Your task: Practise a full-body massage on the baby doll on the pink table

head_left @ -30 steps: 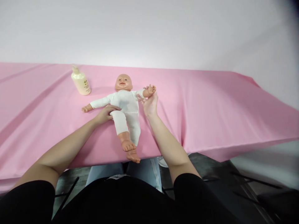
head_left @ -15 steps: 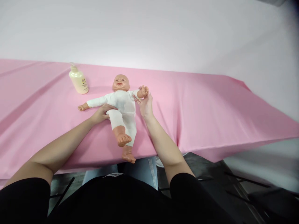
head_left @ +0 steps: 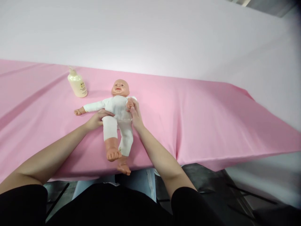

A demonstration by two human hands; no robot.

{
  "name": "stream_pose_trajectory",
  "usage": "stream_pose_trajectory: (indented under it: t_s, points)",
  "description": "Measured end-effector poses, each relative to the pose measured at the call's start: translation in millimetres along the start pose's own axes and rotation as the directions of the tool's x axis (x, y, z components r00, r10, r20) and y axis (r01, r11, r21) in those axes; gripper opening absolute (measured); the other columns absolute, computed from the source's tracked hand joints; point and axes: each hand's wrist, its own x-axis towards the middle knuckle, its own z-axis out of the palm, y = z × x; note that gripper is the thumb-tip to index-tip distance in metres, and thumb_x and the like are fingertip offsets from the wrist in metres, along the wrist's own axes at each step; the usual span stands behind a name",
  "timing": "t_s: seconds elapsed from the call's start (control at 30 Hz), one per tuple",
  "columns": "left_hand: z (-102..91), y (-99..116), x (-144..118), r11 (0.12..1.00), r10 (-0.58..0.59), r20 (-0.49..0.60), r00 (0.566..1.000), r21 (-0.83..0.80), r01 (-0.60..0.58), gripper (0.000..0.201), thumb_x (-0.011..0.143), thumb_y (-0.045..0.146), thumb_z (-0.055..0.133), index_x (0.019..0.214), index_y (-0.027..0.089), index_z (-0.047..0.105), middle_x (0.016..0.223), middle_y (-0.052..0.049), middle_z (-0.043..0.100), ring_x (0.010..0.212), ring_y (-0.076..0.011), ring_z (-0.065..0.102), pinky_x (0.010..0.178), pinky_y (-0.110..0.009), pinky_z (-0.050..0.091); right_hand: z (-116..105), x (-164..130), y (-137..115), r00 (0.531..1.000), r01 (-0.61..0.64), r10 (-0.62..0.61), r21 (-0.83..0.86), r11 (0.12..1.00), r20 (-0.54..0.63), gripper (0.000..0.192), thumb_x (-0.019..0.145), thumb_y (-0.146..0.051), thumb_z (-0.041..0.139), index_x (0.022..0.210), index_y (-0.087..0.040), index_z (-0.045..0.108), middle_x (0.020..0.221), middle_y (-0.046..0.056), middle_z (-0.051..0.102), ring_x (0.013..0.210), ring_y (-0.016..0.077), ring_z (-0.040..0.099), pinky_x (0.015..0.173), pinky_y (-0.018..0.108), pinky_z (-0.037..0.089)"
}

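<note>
A baby doll [head_left: 117, 105] with a bare head and a white cloth body lies face up on the pink tablecloth [head_left: 155, 141], its head away from me and its feet over the near edge. My left hand [head_left: 97, 118] grips the doll at its hip, at the top of the leg on the left; the thumb is partly hidden under that leg. Around the doll's arm on the right, close to its small fist, the fingers of my right hand [head_left: 135, 113] are closed. That arm is bent in over the chest. The other arm stretches out to the left.
A cream-coloured pump bottle [head_left: 78, 84] stands on the cloth, up and left of the doll. Behind the table rises a white wall [head_left: 150, 34]. The cloth hangs over the table's front edge, and dark chair parts show on the floor below right.
My right hand has moved inward with the doll's arm, which was held out to the right and now lies bent across the chest. The doll's raised leg has swung slightly left and down.
</note>
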Motion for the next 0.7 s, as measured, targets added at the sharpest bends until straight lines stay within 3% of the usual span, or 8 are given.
stream_pose_trajectory:
  t_s: [0.1,0.2,0.47,0.7]
  points:
    - [-2.6,1,-7,1.0,0.018,-0.01,1.0,0.003,-0.018,0.047,0.089,0.062,0.065,0.102,0.018,0.079,0.118,-0.011,0.076,0.113,-0.0306,0.067,0.106,-0.05,0.047,8,-9,-4,0.999,0.046,-0.046,0.002,0.999,-0.027,0.056,0.092,-0.064,0.056,0.135,-0.029,0.055,0.146,0.009,0.052,0.144,0.027,0.045,0.122,0.055,0.039]
    - [-3.1,2,-12,1.0,0.019,-0.023,1.0,0.017,-0.019,0.04,0.089,0.058,0.067,0.106,0.024,0.079,0.119,-0.008,0.076,0.112,-0.028,0.069,0.111,-0.049,0.044,13,-17,-6,0.995,0.085,-0.087,-0.038,0.996,-0.058,0.047,0.096,-0.059,0.053,0.133,-0.03,0.055,0.148,0.008,0.048,0.145,0.0249,0.043,0.126,0.052,0.034]
    - [2.5,1,-16,0.998,0.024,-0.035,0.999,-0.062,-0.026,0.031,0.089,0.051,0.07,0.108,0.027,0.078,0.117,-0.008,0.077,0.108,-0.0254,0.07,0.104,-0.044,0.053,11,-30,-1,0.994,0.1,-0.107,-0.157,0.982,-0.037,0.042,0.101,-0.05,0.043,0.137,-0.031,0.053,0.15,0.007,0.045,0.144,0.0214,0.044,0.126,0.048,0.035]
    - [4.0,-2,-12,0.999,0.034,-0.06,0.998,-0.038,-0.037,0.033,0.088,0.054,0.071,0.102,0.025,0.079,0.114,-0.008,0.077,0.109,-0.0254,0.07,0.107,-0.044,0.049,7,-21,6,0.994,0.106,-0.109,-0.089,0.99,-0.024,0.052,0.099,-0.057,0.043,0.143,-0.029,0.046,0.15,0.009,0.046,0.143,0.025,0.045,0.122,0.051,0.038]
